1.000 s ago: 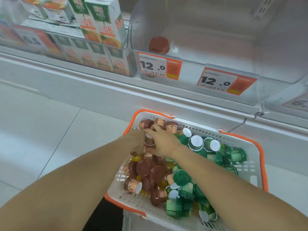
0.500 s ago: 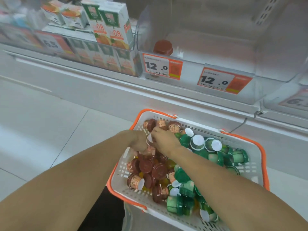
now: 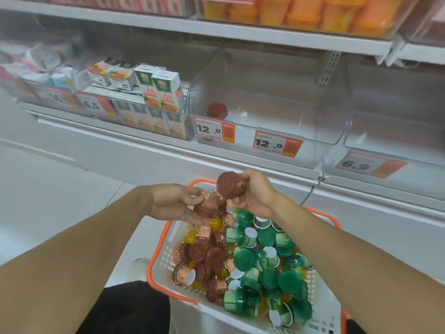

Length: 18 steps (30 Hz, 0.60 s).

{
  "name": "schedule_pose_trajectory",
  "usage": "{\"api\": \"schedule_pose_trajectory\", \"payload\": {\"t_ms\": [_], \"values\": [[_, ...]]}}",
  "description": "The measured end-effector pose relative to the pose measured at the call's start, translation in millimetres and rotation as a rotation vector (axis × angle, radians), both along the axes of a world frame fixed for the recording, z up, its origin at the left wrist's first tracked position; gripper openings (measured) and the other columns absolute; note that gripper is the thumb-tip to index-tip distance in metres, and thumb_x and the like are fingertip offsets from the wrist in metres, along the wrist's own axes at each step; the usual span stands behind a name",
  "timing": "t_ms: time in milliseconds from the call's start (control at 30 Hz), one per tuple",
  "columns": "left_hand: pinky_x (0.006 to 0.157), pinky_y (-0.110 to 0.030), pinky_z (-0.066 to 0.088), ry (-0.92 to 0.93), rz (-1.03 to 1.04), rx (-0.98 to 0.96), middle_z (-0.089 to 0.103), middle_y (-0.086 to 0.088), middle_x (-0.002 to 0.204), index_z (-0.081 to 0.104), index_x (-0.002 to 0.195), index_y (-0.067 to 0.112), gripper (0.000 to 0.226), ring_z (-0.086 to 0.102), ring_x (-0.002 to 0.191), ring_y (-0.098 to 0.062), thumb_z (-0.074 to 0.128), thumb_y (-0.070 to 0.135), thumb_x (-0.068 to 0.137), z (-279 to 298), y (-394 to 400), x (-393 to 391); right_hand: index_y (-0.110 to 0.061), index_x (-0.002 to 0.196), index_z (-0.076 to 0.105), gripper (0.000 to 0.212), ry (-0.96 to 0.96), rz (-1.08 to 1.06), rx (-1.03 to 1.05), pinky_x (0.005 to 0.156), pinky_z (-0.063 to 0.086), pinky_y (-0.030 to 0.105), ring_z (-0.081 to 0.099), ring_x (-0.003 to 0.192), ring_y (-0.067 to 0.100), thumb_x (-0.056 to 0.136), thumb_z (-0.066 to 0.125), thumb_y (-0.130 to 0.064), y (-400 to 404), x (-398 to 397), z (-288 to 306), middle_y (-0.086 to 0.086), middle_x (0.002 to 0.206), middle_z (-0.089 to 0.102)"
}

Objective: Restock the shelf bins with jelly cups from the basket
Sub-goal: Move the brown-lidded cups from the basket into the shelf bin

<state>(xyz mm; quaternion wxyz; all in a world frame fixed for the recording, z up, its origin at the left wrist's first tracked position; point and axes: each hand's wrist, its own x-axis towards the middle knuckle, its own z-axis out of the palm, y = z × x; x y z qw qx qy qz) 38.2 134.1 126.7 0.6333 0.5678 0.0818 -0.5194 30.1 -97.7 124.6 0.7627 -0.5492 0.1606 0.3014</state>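
Gripping a brown-lidded jelly cup (image 3: 230,184) by its body, the right hand (image 3: 256,191) holds it lifted above the basket (image 3: 166,251). Just left of it, the left hand (image 3: 173,203) curls round another brown cup (image 3: 209,204). Below both hands, brown and green cups fill the basket. Ahead of them, the clear shelf bin (image 3: 265,112) holds one brown cup (image 3: 216,110).

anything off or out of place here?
Nothing damaged or spilled. Cups in the basket lie jumbled, many tipped on their sides. The 12.0 bin holds a single brown cup. Each hand, left and right, holds a brown cup.
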Motion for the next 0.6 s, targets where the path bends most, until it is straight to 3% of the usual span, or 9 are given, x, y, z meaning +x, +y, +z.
{"api": "schedule_pose_trajectory", "payload": {"t_ms": [100,200,267,367,433,600], "values": [[0.095,-0.049,0.054,0.016,0.038,-0.184,0.051,-0.027,0.141,0.049,0.141,0.001,0.078,0.057,0.12,-0.049,0.085,0.014,0.073,21.6,-12.9,-5.5,-0.008,0.087,0.054,0.034,0.061,-0.003,0.188,0.043,0.023,0.022,0.034,0.046,0.015,0.094,0.027,-0.026,-11.5,-8.2,14.6,0.013,0.075,0.05],[0.099,-0.054,0.051,0.006,0.072,-0.222,0.061,-0.028,0.121,0.068,0.12,0.002,0.05,0.062,0.106,-0.05,0.08,0.019,0.074,41.0,-34.5,-8.2,-0.009,0.084,0.056,0.039,0.073,-0.064,0.306,0.044,0.023,0.023,0.035,0.047,0.015,0.095,0.024,-0.028,-24.5,-11.3,24.4,0.011,0.075,0.056],[0.098,-0.055,0.048,-0.019,0.146,-0.174,0.065,-0.027,0.104,0.073,0.104,0.0,0.035,0.064,0.094,-0.048,0.062,0.024,0.081,48.8,-51.5,-6.3,-0.008,0.087,0.059,0.042,0.065,-0.101,0.353,0.045,0.023,0.023,0.036,0.05,0.015,0.098,0.024,-0.028,-33.7,-13.7,30.7,0.012,0.077,0.063],[0.063,-0.04,0.057,-0.024,0.197,-0.099,0.062,-0.026,0.091,0.064,0.098,-0.002,0.039,0.06,0.072,-0.039,0.044,0.026,0.081,60.1,-79.6,-6.0,-0.007,0.092,0.06,0.039,0.062,-0.135,0.391,0.047,0.024,0.024,0.04,0.052,0.016,0.098,0.027,-0.028,-46.6,-17.9,32.9,0.013,0.084,0.06],[0.046,-0.03,0.05,-0.02,0.206,-0.078,0.062,-0.026,0.09,0.062,0.093,-0.004,0.04,0.057,0.062,-0.035,0.042,0.028,0.084,64.1,-95.6,-8.5,-0.005,0.093,0.058,0.04,0.056,-0.149,0.388,0.046,0.027,0.025,0.041,0.051,0.017,0.099,0.026,-0.028,-54.3,-19.7,34.1,0.014,0.083,0.057],[0.043,-0.024,0.038,-0.2,0.13,0.001,0.069,-0.018,0.078,0.069,0.094,-0.001,0.058,0.056,0.053,-0.029,0.041,0.05,0.098,63.0,-119.7,-14.3,-0.008,0.098,0.058,0.034,0.02,-0.141,0.279,0.045,0.031,0.024,0.037,0.055,0.016,0.101,0.031,-0.028,-61.4,-16.0,39.1,0.012,0.081,0.062]]}}
